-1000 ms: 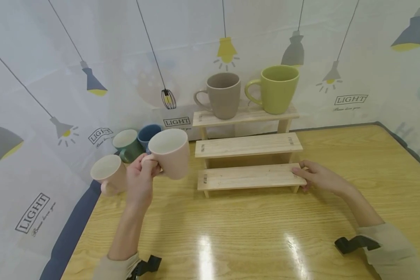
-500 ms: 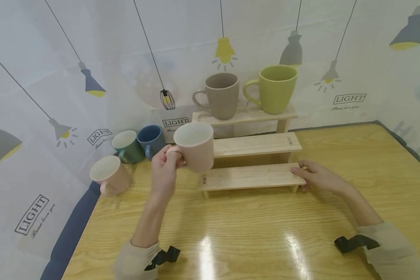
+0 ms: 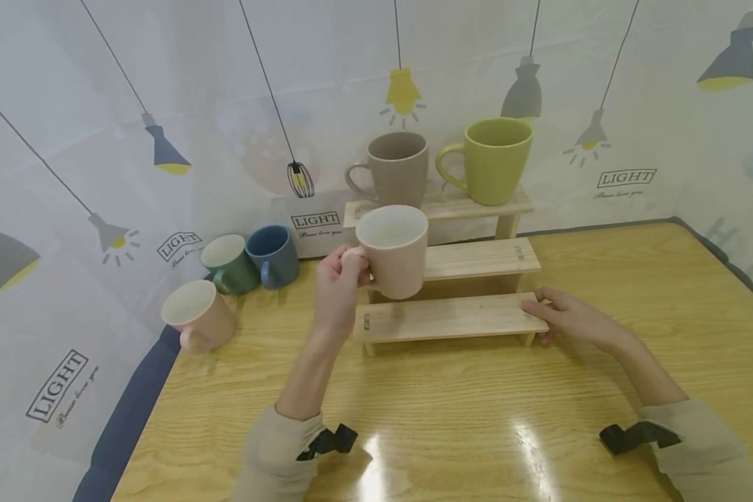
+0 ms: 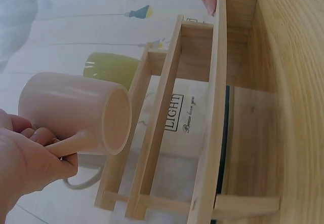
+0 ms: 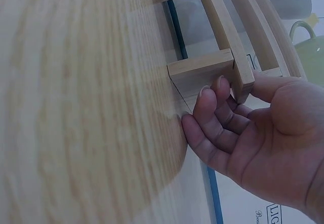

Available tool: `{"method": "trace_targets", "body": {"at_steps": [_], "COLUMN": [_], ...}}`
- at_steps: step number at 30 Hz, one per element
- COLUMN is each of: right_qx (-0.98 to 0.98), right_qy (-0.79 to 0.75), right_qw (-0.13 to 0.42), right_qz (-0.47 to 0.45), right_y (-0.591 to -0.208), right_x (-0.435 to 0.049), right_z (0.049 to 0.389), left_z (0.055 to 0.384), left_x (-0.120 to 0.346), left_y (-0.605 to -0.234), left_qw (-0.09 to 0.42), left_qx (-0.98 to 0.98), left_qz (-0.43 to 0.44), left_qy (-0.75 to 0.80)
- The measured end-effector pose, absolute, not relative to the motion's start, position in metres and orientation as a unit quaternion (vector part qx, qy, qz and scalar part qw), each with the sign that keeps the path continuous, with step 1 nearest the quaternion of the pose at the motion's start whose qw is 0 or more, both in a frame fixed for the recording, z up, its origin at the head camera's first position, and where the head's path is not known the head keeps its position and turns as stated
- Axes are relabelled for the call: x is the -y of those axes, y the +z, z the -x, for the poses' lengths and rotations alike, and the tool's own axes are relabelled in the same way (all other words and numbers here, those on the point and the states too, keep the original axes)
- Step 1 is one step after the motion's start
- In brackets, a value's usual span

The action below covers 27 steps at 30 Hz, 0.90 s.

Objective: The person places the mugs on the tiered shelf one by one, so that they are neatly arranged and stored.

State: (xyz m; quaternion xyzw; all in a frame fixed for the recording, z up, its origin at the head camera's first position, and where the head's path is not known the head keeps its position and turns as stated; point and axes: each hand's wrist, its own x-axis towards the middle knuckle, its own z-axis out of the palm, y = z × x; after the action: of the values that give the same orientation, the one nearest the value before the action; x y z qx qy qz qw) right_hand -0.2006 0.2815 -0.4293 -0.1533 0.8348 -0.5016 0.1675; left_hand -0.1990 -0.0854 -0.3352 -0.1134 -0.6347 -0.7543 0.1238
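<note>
Judged by how the mugs stand, the work is about a third done: a taupe ceramic mug (image 3: 398, 169) and a lime-green ceramic mug (image 3: 498, 166) stand upright on the top tier of the three-tier pale wooden rack (image 3: 452, 318). A pale-pink mug with a white inside (image 3: 397, 268) is in the air before the rack's left part, its handle pinched between thumb and fingers of the left hand (image 3: 337, 296); it has yet to be set down. Left over on the glossy wood-grain table (image 3: 452, 397) are a second pale-pink mug (image 3: 206, 322), a dark-green mug (image 3: 238, 272) and a blue mug (image 3: 279, 259). The right hand (image 3: 574, 321) pinches the right end of the bottom tier. The left wrist view adds the held mug's underside, which the head view hides, and shows the mug slightly tilted. The right wrist view shows fingers curled below the tier's end, beside its leg; whether they press that leg I cannot quite tell.
</note>
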Motion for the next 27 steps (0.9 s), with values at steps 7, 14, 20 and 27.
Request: {"method": "trace_targets", "body": {"at_steps": [7, 14, 20, 27], "right_qx": [-0.832, -0.831, -0.839, -0.843], "right_qy": [-0.505, -0.506, -0.495, -0.491], "right_qw": [0.171, 0.170, 0.170, 0.167], "right_qz": [0.156, 0.156, 0.149, 0.145], "right_y": [-0.429, -0.429, -0.428, -0.428], "right_x": [-0.281, -0.281, -0.281, -0.281], "right_z": [0.201, 0.200, 0.200, 0.199], "left_z": [0.206, 0.216, 0.222, 0.229], "left_x": [0.061, 0.039, 0.024, 0.006], "left_y": [-0.337, -0.341, -0.348, -0.353], "left_qw": [0.107, 0.100, 0.082, 0.080], "left_qx": [0.625, 0.623, 0.621, 0.619], "left_qz": [0.130, 0.136, 0.142, 0.151], "left_qy": [-0.763, -0.764, -0.766, -0.767]}}
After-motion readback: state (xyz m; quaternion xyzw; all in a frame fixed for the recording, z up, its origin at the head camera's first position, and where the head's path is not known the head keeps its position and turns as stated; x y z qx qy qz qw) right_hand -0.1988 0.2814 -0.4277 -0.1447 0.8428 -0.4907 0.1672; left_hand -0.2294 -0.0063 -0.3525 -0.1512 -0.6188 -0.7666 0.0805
